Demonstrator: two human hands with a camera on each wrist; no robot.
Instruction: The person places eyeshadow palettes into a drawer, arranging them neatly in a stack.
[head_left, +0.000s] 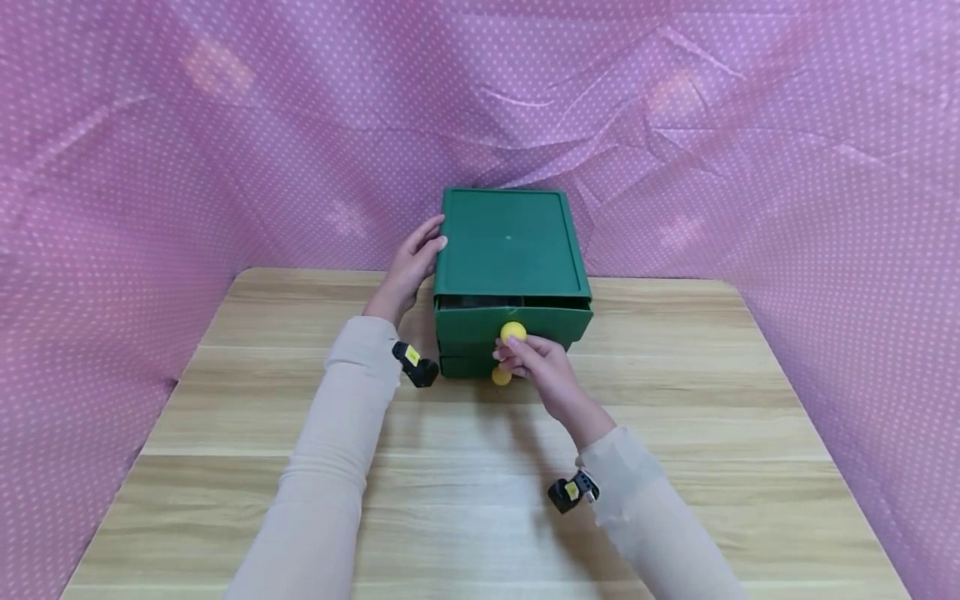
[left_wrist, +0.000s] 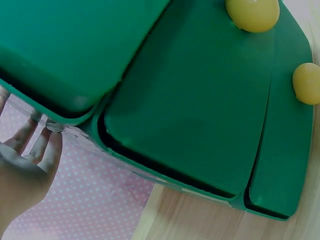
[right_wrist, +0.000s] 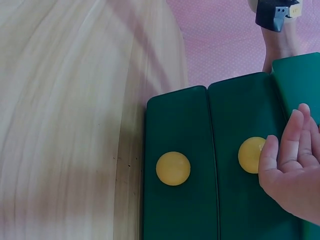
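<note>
A green drawer cabinet (head_left: 510, 242) with round yellow knobs stands at the back of the table. Its top drawer (head_left: 468, 321) is pulled out a little, leaving a dark gap under the cabinet's top. My right hand (head_left: 551, 371) pinches the top drawer's yellow knob (head_left: 513, 332) between thumb and fingers; that grip is out of frame in the right wrist view. Against the cabinet's left side rests my left hand (head_left: 412, 271), fingers extended along the wall, also visible in the left wrist view (left_wrist: 27, 170). The middle drawer (left_wrist: 190, 100) and bottom drawer (left_wrist: 287, 145) are closed.
Below the right hand are the middle knob (right_wrist: 250, 155) and the bottom knob (right_wrist: 173, 168). The cabinet stands on a light wooden table (head_left: 465, 483). Pink dotted cloth (head_left: 337, 125) hangs behind the cabinet and along both sides of the table.
</note>
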